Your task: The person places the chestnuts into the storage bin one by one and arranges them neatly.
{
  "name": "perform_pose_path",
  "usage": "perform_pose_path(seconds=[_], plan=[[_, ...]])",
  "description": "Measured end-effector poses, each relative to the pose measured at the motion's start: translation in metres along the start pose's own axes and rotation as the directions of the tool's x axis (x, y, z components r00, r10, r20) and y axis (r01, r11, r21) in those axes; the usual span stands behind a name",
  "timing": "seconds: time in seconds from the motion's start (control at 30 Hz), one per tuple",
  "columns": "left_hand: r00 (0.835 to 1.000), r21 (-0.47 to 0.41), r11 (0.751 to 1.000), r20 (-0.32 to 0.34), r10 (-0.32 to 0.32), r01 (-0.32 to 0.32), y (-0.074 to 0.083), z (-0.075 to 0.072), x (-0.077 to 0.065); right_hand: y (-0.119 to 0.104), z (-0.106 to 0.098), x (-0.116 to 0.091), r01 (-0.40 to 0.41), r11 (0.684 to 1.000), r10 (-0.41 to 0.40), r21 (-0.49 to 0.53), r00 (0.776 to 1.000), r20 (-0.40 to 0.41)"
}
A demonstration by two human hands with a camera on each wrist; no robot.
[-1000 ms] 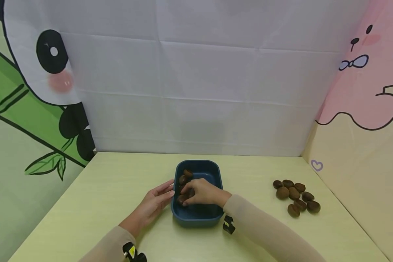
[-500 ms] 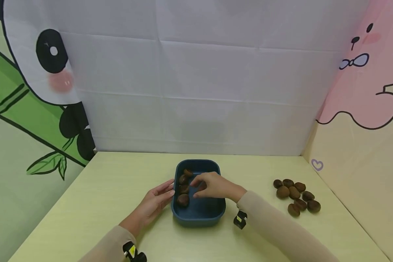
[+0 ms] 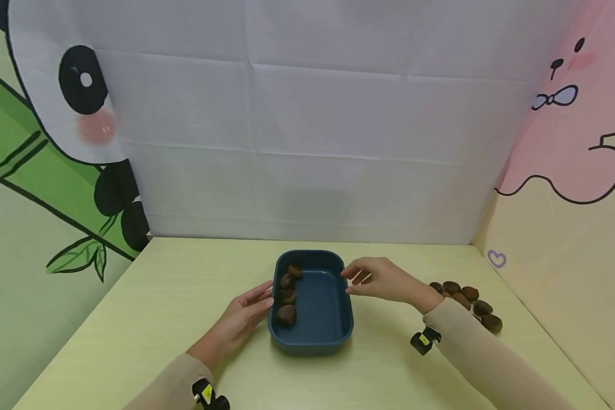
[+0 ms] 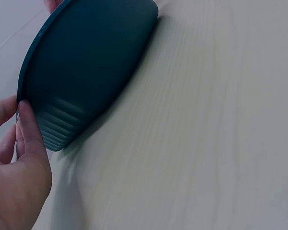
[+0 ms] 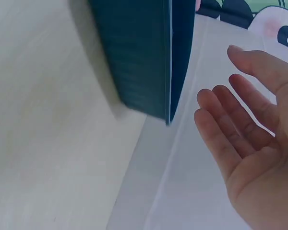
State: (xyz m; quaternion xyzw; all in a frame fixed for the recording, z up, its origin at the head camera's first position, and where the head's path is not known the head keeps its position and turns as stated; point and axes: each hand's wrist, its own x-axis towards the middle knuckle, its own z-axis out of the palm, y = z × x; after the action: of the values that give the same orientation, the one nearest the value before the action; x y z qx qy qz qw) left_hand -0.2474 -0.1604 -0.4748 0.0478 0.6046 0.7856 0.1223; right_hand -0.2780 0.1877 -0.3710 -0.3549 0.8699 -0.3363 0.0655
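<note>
A dark blue rectangular bin [image 3: 325, 310] stands on the table. Several brown chestnuts [image 3: 286, 315] lie in a row along its left inner wall. My left hand [image 3: 236, 322] touches the bin's left side with its fingers extended; in the left wrist view its thumb rests against the bin's outer wall [image 4: 86, 52]. My right hand [image 3: 386, 280] hovers at the bin's right rim, fingers loosely bent and apart. The right wrist view shows that hand [image 5: 259, 139] with nothing in its palm, beside the bin's wall [image 5: 139, 52].
More chestnuts [image 3: 483, 307] form a loose group on the right of the table, partly covered by my right forearm. A white sheet [image 3: 312, 142] hangs behind the table. Printed cartoon cloths flank it, with a pink figure [image 3: 569, 142] on the right.
My right hand has lifted out of the bin and moved right to its rim, uncovering the row of chestnuts. The left hand and the bin have stayed in place.
</note>
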Motion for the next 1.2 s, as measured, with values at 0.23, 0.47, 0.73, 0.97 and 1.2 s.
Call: perform_pose_path(seconds=[0.23,0.47,0.73,0.97,1.2], plan=[[1.000,-0.004,1.000,-0.009,-0.002,0.002,0.000,0.001,0.000,0.022,-0.026,-0.037,-0.065,0.996,0.063,-0.057,0.997,-0.048],[1.000,0.014,1.000,-0.028,0.012,-0.012,-0.001,0.002,0.001,0.050,-0.040,-0.080,-0.145,0.984,0.135,-0.107,0.986,-0.098],[1.000,0.011,1.000,-0.018,0.015,-0.015,-0.002,0.002,0.002,0.076,-0.050,-0.120,-0.260,0.957,0.231,-0.129,0.952,-0.203],[1.000,0.010,1.000,-0.024,0.018,-0.018,-0.001,0.002,0.001,0.100,-0.049,-0.141,-0.314,0.930,0.254,-0.192,0.925,-0.284],[1.000,-0.006,1.000,-0.020,-0.002,0.002,0.001,0.002,-0.002,0.118,-0.042,-0.147,-0.366,0.899,0.279,-0.239,0.901,-0.332]])
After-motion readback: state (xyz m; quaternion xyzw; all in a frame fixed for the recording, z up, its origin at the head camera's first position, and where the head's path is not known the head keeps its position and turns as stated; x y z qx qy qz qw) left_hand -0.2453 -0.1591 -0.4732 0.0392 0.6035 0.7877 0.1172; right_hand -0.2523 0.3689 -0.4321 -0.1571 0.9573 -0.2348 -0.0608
